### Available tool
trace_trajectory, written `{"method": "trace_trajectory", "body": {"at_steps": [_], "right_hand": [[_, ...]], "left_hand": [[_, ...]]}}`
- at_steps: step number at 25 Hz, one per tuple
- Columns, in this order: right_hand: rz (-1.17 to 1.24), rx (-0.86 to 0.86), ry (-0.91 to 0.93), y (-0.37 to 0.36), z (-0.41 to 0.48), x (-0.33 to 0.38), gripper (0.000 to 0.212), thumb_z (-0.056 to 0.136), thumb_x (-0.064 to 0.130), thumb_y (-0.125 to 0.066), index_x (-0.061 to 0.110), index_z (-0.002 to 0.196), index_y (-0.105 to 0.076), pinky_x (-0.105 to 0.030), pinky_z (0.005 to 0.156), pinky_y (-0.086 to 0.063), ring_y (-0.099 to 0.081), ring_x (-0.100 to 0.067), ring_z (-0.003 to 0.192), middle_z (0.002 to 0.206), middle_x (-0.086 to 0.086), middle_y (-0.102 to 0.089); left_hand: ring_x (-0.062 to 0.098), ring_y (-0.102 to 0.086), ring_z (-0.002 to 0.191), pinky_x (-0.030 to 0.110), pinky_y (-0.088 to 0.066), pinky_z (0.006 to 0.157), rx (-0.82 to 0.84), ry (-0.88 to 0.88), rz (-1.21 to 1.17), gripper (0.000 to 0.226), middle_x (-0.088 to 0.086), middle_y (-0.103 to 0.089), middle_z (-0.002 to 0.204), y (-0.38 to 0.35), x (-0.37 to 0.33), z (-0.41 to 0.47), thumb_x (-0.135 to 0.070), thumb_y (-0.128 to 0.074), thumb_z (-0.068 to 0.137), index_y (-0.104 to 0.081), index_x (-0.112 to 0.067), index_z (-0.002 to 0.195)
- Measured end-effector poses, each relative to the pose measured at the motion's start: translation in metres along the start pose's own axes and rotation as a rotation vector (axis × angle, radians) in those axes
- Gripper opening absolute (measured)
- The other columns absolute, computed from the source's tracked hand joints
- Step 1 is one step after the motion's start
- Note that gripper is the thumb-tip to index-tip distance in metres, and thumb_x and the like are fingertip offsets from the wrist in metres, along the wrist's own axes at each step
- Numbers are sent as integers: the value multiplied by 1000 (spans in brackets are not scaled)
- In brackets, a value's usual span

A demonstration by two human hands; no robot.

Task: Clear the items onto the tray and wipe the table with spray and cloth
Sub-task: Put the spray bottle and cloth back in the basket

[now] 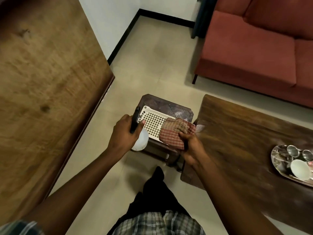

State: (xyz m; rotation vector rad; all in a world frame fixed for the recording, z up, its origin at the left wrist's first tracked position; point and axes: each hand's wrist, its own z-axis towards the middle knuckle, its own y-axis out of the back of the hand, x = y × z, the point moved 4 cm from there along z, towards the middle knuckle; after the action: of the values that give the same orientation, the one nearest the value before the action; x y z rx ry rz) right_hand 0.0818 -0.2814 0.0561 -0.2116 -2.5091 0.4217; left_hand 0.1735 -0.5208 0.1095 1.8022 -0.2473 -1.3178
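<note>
My left hand (pixel 126 133) grips a spray bottle (pixel 141 141) by its black trigger head; the white body hangs below the hand. My right hand (pixel 190 146) holds a red checked cloth (pixel 174 133) over the right end of a white perforated basket (pixel 152 123). The basket rests on a small dark stool (pixel 171 106). To the right stands the long wooden table (pixel 237 141). On its right end lies a metal tray (pixel 277 165) with steel cups (pixel 292 150) and a white bowl (pixel 300 169).
A red sofa (pixel 254 48) stands behind the table. A large wooden panel (pixel 42 82) fills the left side. Beige tiled floor (pixel 152 65) lies between them. My leg in dark trousers (pixel 157 189) is below the stool.
</note>
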Motion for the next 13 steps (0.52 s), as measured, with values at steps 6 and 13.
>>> {"method": "trace_trajectory", "body": {"at_steps": [6, 13], "right_hand": [[-36, -127, -132, -9, 94, 0, 41, 106, 0, -47, 12, 143, -59, -44, 75, -63, -75, -33, 108, 130, -18, -75], [-94, -241, -194, -7, 176, -32, 41, 104, -2, -44, 16, 135, -64, -50, 83, -64, -76, -31, 100, 115, -11, -79]], "left_hand": [[27, -73, 91, 41, -60, 77, 52, -8, -20, 36, 6, -71, 101, -58, 30, 70, -46, -63, 110, -70, -12, 112], [20, -73, 91, 44, -63, 82, 126, -15, -47, 32, 1, -76, 103, -109, 59, 113, -52, -61, 109, -67, -22, 117]]}}
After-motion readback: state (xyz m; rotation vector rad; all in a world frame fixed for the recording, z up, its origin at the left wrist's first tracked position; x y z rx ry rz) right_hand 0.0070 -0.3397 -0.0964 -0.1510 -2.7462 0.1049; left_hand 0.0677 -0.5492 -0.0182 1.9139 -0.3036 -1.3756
